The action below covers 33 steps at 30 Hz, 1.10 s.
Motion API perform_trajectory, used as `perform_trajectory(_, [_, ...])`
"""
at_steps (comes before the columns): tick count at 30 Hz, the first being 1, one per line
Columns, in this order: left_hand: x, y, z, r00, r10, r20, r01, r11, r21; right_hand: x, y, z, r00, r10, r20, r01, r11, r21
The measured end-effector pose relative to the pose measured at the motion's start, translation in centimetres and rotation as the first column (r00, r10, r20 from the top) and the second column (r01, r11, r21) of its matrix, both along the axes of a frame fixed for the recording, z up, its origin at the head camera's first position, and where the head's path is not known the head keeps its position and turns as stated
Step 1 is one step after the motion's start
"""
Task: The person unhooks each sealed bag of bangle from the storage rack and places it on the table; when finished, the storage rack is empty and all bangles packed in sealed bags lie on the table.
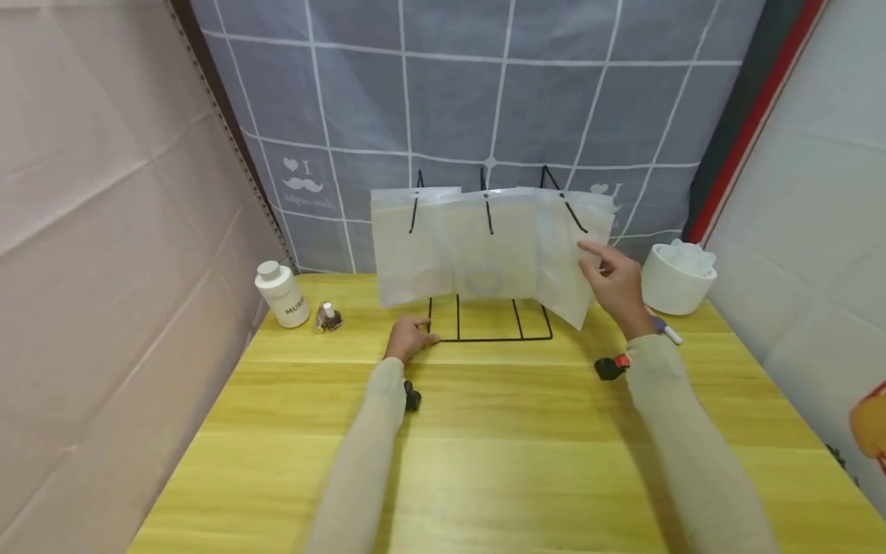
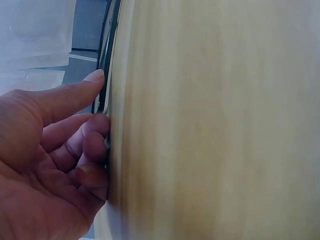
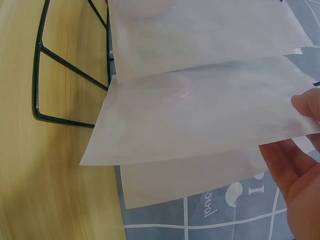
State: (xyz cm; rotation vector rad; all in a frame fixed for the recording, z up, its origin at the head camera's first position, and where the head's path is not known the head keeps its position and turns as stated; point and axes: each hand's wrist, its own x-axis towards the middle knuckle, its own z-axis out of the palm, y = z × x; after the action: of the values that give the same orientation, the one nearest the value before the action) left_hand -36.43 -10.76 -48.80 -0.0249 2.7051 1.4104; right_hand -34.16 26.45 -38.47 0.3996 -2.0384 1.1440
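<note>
A black wire rack [image 1: 494, 339] stands at the back of the wooden table, with three prongs along its top. From the prongs hang translucent white plastic bags: a left bag [image 1: 415, 261], a middle bag [image 1: 493, 246] and a right bag [image 1: 559, 258], overlapping at their sides. My left hand [image 1: 410, 337] holds the rack's front left corner, its thumb on the wire [image 2: 106, 60] and its other fingers curled beside it. My right hand [image 1: 618, 288] pinches the right bag's outer edge, thumb in front and fingers behind. Another white sheet layer [image 3: 190, 180] shows behind that bag.
At the back left stand a white bottle [image 1: 282, 294] and a small brown item with a white cap [image 1: 328, 316]. A white pot [image 1: 678, 278] sits at the back right, a white-tipped pen [image 1: 671, 334] near it. A grey checked cloth [image 1: 450, 100] hangs behind.
</note>
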Motion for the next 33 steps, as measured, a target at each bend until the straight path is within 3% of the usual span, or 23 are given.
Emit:
perform_trajectory(7, [0.2, 0.0, -0.3, 1.000, 0.002, 0.001, -0.002, 1.000, -0.031, 3.5, -1.6, 2.3, 1.000, 0.013, -0.016, -0.014, 0.999, -0.032])
perform_trajectory(24, [0.6, -0.1, -0.1, 1.000, -0.013, 0.009, 0.014, 0.999, -0.031, 6.9, 0.4, 2.5, 0.998, 0.043, 0.053, -0.042, 0.999, -0.029])
perform_trajectory(33, [0.4, 0.2, -0.2, 1.000, -0.019, 0.000, 0.019, 0.999, -0.036, 9.5, 1.2, 4.0, 0.996, 0.089, 0.024, -0.089, 0.996, 0.026])
